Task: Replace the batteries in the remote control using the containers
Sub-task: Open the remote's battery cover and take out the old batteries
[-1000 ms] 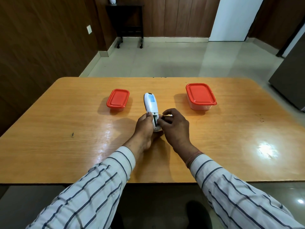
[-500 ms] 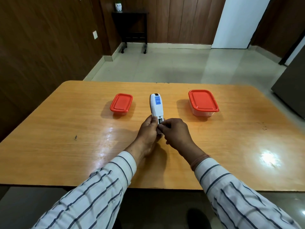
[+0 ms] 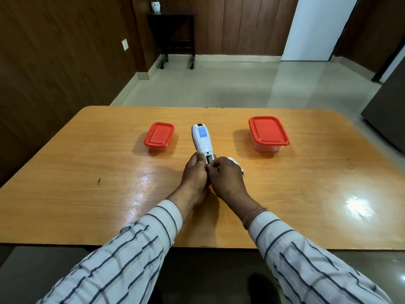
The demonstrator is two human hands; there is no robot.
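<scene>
Striped sleeves [image 3: 131,249] lead to two grips meeting at the near end of one white remote control [image 3: 202,139]. The left grip [image 3: 195,170] curls round that end. The right grip [image 3: 226,175] sets curled fingertips at the open battery bay; whether they pinch anything cannot be told. One white piece [image 3: 236,164] lies just beside it on the wooden counter [image 3: 87,172]. The remote lies back-up at mid-counter, its long axis running away from the person, far tip leaning slightly left. Two red-lidded containers flank it: the small container [image 3: 159,134] left, the larger container [image 3: 267,131] right.
</scene>
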